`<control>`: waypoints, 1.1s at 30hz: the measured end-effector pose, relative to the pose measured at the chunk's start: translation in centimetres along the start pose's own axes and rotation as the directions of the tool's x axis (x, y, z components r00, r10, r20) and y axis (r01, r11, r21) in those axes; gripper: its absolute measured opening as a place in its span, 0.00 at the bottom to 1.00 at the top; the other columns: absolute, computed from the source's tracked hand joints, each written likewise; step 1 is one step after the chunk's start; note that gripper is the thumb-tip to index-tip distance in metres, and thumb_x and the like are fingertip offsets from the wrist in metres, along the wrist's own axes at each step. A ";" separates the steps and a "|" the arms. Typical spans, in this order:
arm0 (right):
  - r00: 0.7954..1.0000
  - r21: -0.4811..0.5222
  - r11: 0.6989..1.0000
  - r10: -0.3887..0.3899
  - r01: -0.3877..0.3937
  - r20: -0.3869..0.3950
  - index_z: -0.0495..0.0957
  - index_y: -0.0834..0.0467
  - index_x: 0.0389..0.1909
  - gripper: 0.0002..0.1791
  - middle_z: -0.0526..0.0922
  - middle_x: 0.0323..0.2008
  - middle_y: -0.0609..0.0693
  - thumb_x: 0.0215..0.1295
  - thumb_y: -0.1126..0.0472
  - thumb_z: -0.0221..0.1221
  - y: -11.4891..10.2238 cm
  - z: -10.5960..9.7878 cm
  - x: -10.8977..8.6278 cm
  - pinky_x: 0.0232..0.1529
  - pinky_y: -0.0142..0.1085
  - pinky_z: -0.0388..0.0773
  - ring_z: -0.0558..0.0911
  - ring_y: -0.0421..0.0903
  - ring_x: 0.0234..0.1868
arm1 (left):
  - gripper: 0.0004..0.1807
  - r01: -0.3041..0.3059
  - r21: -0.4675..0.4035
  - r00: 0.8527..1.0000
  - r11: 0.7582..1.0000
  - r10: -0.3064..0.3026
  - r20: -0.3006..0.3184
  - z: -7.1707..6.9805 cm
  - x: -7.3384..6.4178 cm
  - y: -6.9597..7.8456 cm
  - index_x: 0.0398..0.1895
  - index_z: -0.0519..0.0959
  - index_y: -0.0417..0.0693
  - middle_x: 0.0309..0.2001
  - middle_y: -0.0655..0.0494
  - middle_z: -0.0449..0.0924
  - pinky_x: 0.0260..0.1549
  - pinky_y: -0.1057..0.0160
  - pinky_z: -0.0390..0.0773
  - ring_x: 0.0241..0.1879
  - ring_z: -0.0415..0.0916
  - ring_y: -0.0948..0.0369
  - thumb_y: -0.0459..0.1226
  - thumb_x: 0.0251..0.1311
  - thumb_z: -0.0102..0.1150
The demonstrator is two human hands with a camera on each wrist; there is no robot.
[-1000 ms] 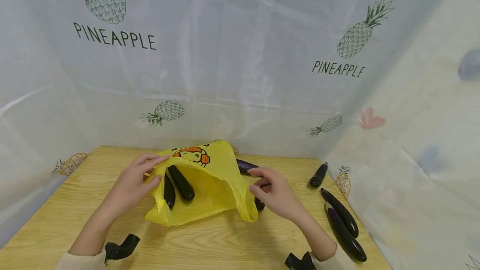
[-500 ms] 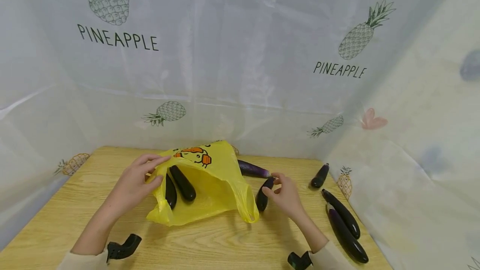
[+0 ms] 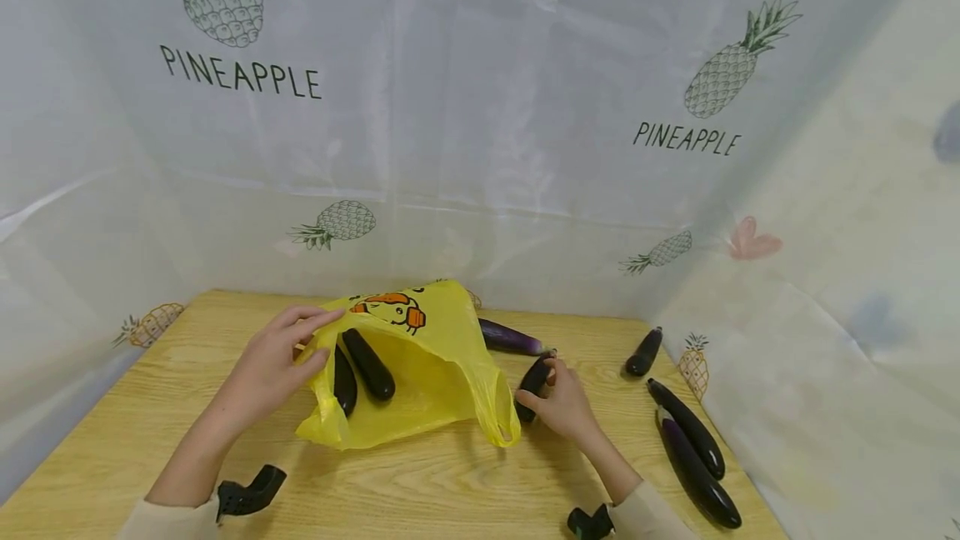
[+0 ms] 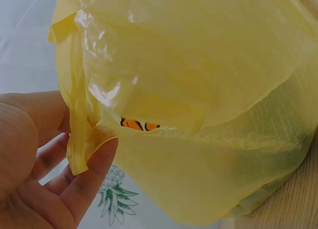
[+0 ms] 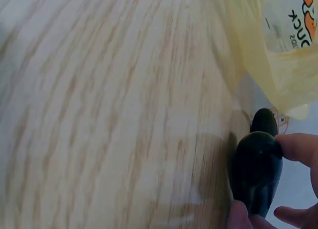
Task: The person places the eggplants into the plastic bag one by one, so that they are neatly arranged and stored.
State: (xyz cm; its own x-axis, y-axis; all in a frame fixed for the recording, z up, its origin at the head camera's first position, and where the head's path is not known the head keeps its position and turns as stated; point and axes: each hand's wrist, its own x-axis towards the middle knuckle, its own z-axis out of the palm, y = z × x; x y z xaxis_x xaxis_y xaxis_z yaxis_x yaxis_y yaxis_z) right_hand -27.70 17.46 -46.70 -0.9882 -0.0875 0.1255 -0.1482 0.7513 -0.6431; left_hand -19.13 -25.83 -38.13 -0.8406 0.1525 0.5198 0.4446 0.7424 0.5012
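Note:
A yellow plastic bag (image 3: pixel 431 386) with a duck print lies on its side, its mouth facing me. My left hand (image 3: pixel 273 365) pinches the left edge of the mouth; in the left wrist view the bag's handle (image 4: pixel 77 110) passes between thumb and fingers. Two dark eggplants, one long (image 3: pixel 370 365) and one partly hidden (image 3: pixel 344 386), lie inside. Right of the bag, my right hand (image 3: pixel 564 407) grips a dark eggplant (image 5: pixel 257 164), thumb on one side and fingers on the other. Behind that lies a purple eggplant (image 3: pixel 512 337), partly covered by the bag.
Along the right side of the wooden table (image 3: pixel 420 498) are a short eggplant (image 3: pixel 643 353) and two longer eggplants, one outer (image 3: pixel 690 429) and one inner (image 3: pixel 697 473), side by side. A pineapple-printed curtain (image 3: pixel 480 148) encloses the back and sides.
My right hand has come away from the bag's right handle, moved right and down, and closed round the nearby eggplant. The left hand keeps its hold on the bag.

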 end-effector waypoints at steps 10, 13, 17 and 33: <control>0.999 0.069 0.997 0.023 -0.026 0.043 0.69 0.66 0.74 0.37 0.79 0.54 0.68 0.64 0.64 0.66 0.5 -1.4 -0.4 0.39 0.48 0.83 0.84 0.60 0.47 | 0.30 0.002 0.004 1.000 1.000 -0.002 -0.009 -0.1 -0.1 0.2 0.72 0.79 0.46 0.62 0.48 0.77 0.33 0.65 0.75 0.38 0.68 0.62 0.26 0.65 0.68; 0.999 0.047 0.999 0.010 -0.012 0.045 0.74 0.63 0.73 0.33 0.78 0.59 0.70 0.65 0.64 0.63 0.6 -1.5 -0.2 0.40 0.46 0.81 0.84 0.58 0.50 | 0.30 0.003 0.007 1.000 1.000 -0.003 -0.009 -0.1 -0.2 0.2 0.72 0.79 0.46 0.62 0.48 0.77 0.33 0.65 0.75 0.36 0.67 0.63 0.26 0.65 0.68; 0.999 -0.016 1.000 -0.016 0.017 0.040 0.77 0.61 0.71 0.30 0.82 0.49 0.65 0.69 0.59 0.65 0.8 -1.2 0.1 0.39 0.47 0.80 0.82 0.54 0.42 | 0.30 -0.001 0.010 1.000 1.000 0.002 -0.013 -0.1 -0.2 0.1 0.71 0.80 0.46 0.61 0.48 0.77 0.33 0.66 0.74 0.36 0.67 0.63 0.26 0.65 0.68; 0.996 -0.045 0.998 0.042 -0.038 0.077 0.72 0.62 0.74 0.37 0.85 0.52 0.63 0.65 0.60 0.70 2.3 -3.2 -0.2 0.38 0.47 0.82 0.85 0.56 0.46 | 0.30 -0.002 -0.004 1.000 1.000 0.002 -0.004 -0.1 -0.1 0.1 0.71 0.79 0.45 0.62 0.47 0.77 0.33 0.65 0.75 0.31 0.68 0.66 0.26 0.65 0.68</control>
State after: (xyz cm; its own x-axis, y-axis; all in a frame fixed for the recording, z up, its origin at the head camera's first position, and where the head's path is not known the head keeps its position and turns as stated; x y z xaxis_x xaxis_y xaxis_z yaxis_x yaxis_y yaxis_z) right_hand -27.76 21.32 -45.82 -0.9935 -0.1062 0.0401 -0.1084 0.7829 -0.6127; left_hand -18.97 -25.86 -38.02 -0.8385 0.1514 0.5235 0.4475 0.7395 0.5029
